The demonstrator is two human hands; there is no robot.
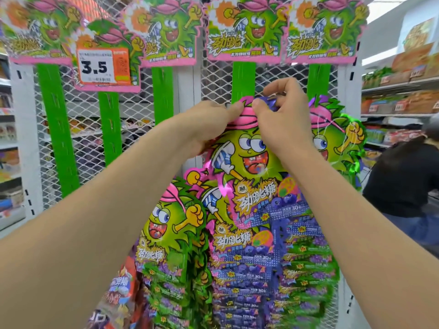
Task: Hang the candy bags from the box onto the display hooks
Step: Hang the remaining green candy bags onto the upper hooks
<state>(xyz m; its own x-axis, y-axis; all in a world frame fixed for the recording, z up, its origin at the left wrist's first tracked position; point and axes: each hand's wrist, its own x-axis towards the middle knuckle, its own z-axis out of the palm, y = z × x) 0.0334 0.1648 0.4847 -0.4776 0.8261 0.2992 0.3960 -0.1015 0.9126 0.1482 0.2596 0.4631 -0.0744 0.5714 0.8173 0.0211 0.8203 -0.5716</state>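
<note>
- Two hands are up with one candy bag (pixel 251 157) between them. Five green strips (pixel 244 79) hang on the mesh (pixel 133 110), with five header cards (pixel 244 32) and one price tag (pixel 103 66).
- Fingers hide the bag's top edge, and the lower bags overlap too much to count.
- Left hand (pixel 209 124) and right hand (pixel 285 119) both pinch the bag's pink top, thumbs in front, at the fourth strip from the left.
</note>
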